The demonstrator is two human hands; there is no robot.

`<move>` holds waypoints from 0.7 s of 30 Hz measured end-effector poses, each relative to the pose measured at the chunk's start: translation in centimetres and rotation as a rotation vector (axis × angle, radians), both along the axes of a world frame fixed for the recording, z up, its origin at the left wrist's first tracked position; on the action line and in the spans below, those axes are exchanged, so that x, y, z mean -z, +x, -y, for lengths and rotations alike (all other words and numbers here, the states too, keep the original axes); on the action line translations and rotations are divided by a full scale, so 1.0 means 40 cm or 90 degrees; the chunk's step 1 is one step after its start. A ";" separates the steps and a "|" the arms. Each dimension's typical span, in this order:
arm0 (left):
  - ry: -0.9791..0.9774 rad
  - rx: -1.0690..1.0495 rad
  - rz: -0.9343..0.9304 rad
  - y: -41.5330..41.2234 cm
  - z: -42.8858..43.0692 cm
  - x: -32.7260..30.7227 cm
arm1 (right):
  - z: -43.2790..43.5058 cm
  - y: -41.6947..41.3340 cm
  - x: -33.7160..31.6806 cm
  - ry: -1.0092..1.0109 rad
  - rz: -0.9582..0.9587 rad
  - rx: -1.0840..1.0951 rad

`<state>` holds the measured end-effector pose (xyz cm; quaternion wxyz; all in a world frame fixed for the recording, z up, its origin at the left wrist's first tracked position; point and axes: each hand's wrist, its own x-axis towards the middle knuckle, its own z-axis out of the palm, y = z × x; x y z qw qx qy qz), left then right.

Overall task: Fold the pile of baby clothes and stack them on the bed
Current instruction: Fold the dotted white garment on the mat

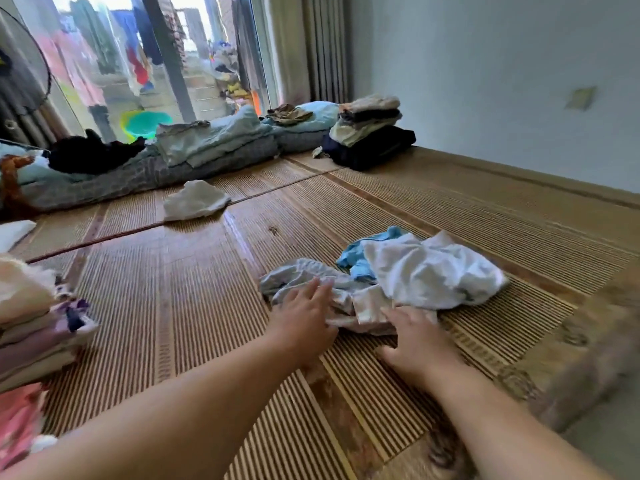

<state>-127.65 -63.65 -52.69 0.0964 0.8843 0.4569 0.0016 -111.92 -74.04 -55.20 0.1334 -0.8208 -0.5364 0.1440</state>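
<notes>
A small pile of unfolded baby clothes (408, 271) lies on the bamboo bed mat (207, 306): a white piece on top, a light blue one behind, grey and cream pieces at the front. My left hand (304, 313) rests with straight fingers on the grey garment (294, 271) at the pile's left edge. My right hand (415, 341) reaches to the cream garment (367, 306) at the front, fingers extended and touching it. A stack of folded baby clothes (31, 327) sits at the far left edge.
One crumpled white cloth (195, 200) lies alone further back. Folded bedding (194, 147) and a black garment (93, 154) line the window side. Another stack of folded clothes (370, 129) stands by the wall. The mat's patterned border (571, 341) runs along the right.
</notes>
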 end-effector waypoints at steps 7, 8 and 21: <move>-0.019 -0.014 -0.074 0.087 -0.110 -0.004 | 0.004 0.046 0.002 0.075 -0.030 0.029; -0.038 -0.019 -0.049 0.080 -0.110 -0.015 | 0.009 0.045 -0.001 0.069 -0.031 0.027; -0.296 0.055 0.604 -0.252 0.113 -0.463 | 0.003 -0.139 -0.166 0.212 -0.137 -0.052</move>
